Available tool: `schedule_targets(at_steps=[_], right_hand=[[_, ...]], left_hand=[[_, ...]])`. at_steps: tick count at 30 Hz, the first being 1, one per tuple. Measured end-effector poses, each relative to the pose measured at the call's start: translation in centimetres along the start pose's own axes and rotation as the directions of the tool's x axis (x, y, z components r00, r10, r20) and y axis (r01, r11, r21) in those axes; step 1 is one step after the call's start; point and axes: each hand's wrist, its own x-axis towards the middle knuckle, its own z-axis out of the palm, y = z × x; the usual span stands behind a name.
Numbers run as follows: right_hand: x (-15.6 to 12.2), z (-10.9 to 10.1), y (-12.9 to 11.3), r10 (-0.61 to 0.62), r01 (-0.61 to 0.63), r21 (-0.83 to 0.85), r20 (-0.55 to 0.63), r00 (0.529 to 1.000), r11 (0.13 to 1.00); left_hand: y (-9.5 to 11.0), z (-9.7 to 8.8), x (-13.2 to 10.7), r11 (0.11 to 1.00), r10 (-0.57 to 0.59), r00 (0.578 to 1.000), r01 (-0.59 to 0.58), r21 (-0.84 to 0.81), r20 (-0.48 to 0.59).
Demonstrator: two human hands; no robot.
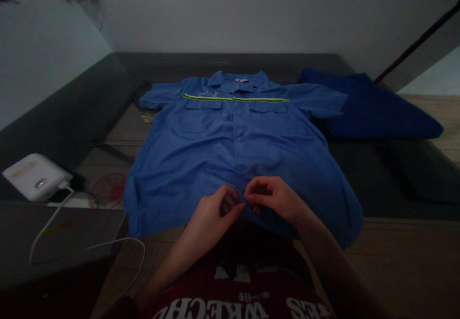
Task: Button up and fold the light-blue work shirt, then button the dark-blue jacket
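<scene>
- Shirt (215, 151): blue, short-sleeved, lying front up on the table (381, 180), collar (263, 79) away from the person, lower edge overhanging the near side.
- Left hand (223, 209): at the front strip near the hem, thumb and fingers curled in close.
- Right hand (275, 194): just beside it, thumb and forefinger in a narrow pinch. Cannot tell whether cloth or a button is caught in either.
- Handling, judged: light, limp, creases readily; not fragile; buttons (240, 138) small, hard, probably slippery.
- Hold, judged: fingertips along the front strip's edge; for lifting, the shoulders.
</scene>
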Motion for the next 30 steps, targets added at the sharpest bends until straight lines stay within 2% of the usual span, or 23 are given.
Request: schedule_targets(at_steps=[7, 13, 19, 26, 30], right_hand=[[0.1, 0.0, 0.4, 0.014, -0.014, -0.018, -0.002, 1.0, 1.0], [0.2, 0.0, 0.2, 0.039, -0.039, 0.001, 0.026, 0.999, 0.999], [0.0, 0.1, 0.1, 0.032, -0.031, -0.021, 0.035, 0.999, 0.999], [-0.2, 0.3, 0.3, 0.031, -0.027, -0.043, 0.085, 0.996, 0.999], [-0.2, 0.4, 0.3, -0.012, 0.014, -0.086, 0.017, 1.0, 0.996]], left_hand=[[0.2, -0.5, 0.1, 0.995, 0.061, 0.997, -0.065, 0.079, 0.055], [0.2, -0.5, 0.0, 0.99, 0.053, 0.997, -0.06, 0.129, 0.057], [0.3, 0.1, -0.1, 0.992, 0.091, 0.996, -0.092, 0.086, 0.021], [0.1, 0.5, -0.2, 0.964, 0.149, 0.988, -0.138, 0.226, -0.03], [-0.1, 0.4, -0.1, 0.951, 0.198, 0.976, -0.167, 0.259, -0.097]])
